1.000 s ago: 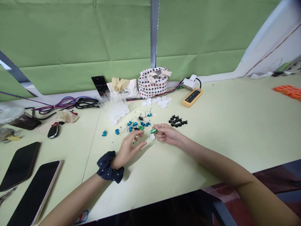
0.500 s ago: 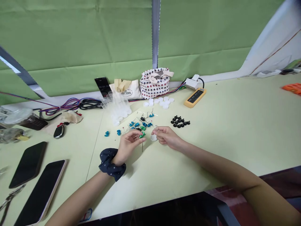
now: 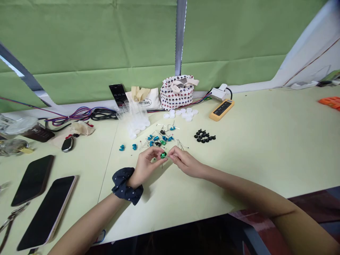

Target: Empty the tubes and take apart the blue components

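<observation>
Green part (image 3: 163, 155), one, pinched in left hand (image 3: 146, 163); right hand (image 3: 187, 162), now brought close, pinching thin rod (image 3: 167, 157): apparently two-handed work.

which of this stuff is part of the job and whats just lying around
Likely part of the job:
green part, in the left hand
thin metal rod, in the right hand
blue parts, beyond the hands

Seemingly just lying about:
phones
key fob
yellow power strip
patterned bag
</observation>
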Available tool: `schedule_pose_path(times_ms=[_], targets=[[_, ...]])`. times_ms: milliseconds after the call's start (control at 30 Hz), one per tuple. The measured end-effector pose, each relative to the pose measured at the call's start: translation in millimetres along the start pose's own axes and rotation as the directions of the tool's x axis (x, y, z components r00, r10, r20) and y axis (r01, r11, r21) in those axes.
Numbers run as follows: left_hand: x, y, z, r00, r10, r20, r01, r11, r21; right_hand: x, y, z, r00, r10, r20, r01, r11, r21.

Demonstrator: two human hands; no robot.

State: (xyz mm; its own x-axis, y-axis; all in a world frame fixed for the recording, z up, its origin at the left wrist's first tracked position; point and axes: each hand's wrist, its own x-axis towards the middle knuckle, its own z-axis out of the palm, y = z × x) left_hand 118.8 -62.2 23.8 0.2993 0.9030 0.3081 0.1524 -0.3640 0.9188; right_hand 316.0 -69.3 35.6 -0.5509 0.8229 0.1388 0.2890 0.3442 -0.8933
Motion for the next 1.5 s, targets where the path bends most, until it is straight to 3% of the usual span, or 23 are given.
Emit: schedule_pose_path(times_ms=[267,400,467,533,600,667,767,833,867,933,1067,1300,1500], targets=[[-1.2,-5.8,-0.2,0.999,0.037,-0.012,-0.036,0.999,0.041,0.7,-3.0,1.5,1.000,-0.017,-0.014,0.015,0.993,-0.119],[-1.9,-3.7,0.5,0.988,0.151,0.008,-0.151,0.981,0.121,2.1,-3.7,-1.8,0.996,0.093,-0.007,-0.093,0.993,-0.069],[-3.4,-2.5,1.1,0.977,0.203,0.058,-0.211,0.959,0.189,3.3,-3.2,-5.5,0.971,0.227,0.078,-0.233,0.970,0.071],[-5.5,-3.0,1.7,0.962,0.253,0.105,-0.272,0.925,0.265,4.0,-3.1,-9.6,0.911,0.346,0.223,-0.396,0.884,0.248],[-7.2,-5.2,1.9,0.945,0.298,0.136,-0.327,0.884,0.334,3.8,-3.3,-12.3,0.854,0.387,0.349,-0.505,0.778,0.373],[-8.0,-7.4,1.4,0.932,0.326,0.161,-0.363,0.852,0.377,2.6,-3.3,-12.5,0.837,0.374,0.398,-0.528,0.742,0.413],[-6.6,-7.4,-0.5,0.928,0.316,0.197,-0.370,0.838,0.402,0.1,-1.7,-8.2,0.923,0.296,0.245,-0.358,0.893,0.272],[-4.6,-4.8,-1.8,0.936,0.288,0.202,-0.347,0.847,0.402,-1.2,0.3,-4.6,0.985,0.155,0.081,-0.158,0.987,0.030],[-3.6,-3.1,-2.2,0.941,0.271,0.202,-0.331,0.854,0.400,-1.7,1.4,-3.1,0.996,0.078,0.032,-0.074,0.993,-0.094],[-1.9,0.2,-2.5,0.951,0.232,0.206,-0.298,0.867,0.399,-2.1,3.5,-1.4,1.000,-0.025,0.009,0.026,0.964,-0.264],[-1.2,2.5,-1.4,0.958,0.180,0.222,-0.256,0.886,0.387,-2.6,9.2,-0.5,0.993,-0.114,0.010,0.107,0.899,-0.425],[-1.6,0.3,1.1,0.973,0.066,0.222,-0.151,0.907,0.392,-5.4,26.2,2.0,0.956,-0.292,0.030,0.212,0.616,-0.759],[-0.6,2.0,2.5,0.965,0.094,0.243,-0.186,0.902,0.389,-5.3,24.5,1.9,0.947,-0.322,0.023,0.236,0.641,-0.731]])
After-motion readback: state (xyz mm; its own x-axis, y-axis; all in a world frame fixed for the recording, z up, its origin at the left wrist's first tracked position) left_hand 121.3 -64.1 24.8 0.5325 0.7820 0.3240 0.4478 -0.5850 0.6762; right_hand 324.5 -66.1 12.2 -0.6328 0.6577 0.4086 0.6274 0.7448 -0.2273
